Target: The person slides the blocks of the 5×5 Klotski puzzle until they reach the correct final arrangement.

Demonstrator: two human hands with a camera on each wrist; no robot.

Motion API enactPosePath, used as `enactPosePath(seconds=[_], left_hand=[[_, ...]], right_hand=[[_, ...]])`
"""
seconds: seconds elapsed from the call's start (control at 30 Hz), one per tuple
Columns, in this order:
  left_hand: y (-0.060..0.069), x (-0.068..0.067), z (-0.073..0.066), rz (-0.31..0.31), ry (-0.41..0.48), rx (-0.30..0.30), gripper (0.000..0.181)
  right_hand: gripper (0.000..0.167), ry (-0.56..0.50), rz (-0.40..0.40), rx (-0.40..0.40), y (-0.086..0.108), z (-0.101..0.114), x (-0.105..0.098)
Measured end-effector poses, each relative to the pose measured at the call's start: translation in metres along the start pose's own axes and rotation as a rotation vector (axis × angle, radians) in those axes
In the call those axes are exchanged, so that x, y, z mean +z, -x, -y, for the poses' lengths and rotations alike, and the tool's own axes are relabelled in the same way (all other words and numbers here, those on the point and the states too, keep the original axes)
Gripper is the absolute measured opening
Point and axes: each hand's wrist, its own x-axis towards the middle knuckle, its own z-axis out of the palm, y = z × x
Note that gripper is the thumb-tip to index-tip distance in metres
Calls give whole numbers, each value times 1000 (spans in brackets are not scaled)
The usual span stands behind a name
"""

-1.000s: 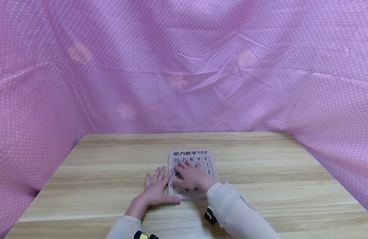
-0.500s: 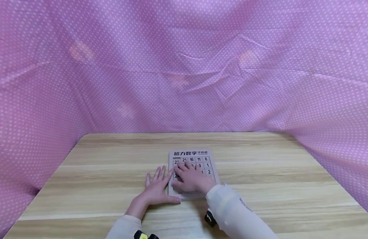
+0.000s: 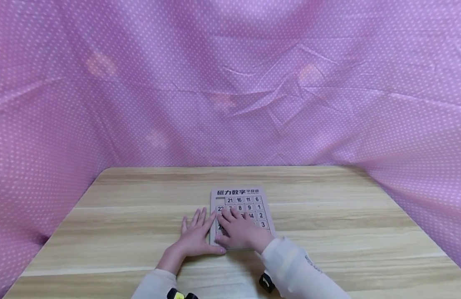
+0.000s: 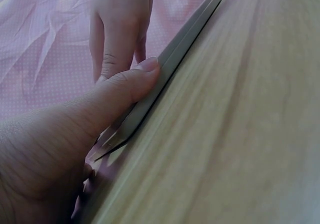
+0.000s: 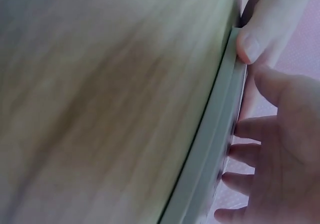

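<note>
Puzzle [image 3: 249, 207] beneath palm-down right grip [image 3: 240, 231]

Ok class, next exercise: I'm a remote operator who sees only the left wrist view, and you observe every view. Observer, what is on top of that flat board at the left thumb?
Observer: The board carries a grid of numbered tiles.

Operator: Is any slot empty?

Observer: Yes, the top-left slot in the head view holds no tile.

Operator: And where are the other fingers of the left hand?

Observer: They are spread out at the board's left side, with the index finger reaching its edge.
</note>
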Motion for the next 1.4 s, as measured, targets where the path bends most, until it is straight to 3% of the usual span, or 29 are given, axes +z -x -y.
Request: enactPosePath(seconds=[0.17, 0.37, 0.53, 1.13, 1.4], left_hand=[[-1, 2, -1, -2, 16, 7, 110], [-2, 3, -1, -7, 16, -4, 112], [-1, 2, -1, -7, 22, -10, 113], [-3, 3, -1, -7, 19, -6, 112], [-2, 2, -2, -5, 24, -13, 111]], right_hand=[[64, -115, -25, 2, 2, -19, 4], [65, -152, -64, 127, 10, -57, 0], [65, -174, -48, 206, 14, -75, -1], [65, -155, -28, 182, -2, -60, 2], [62, -232, -53, 155, 8, -65, 1]])
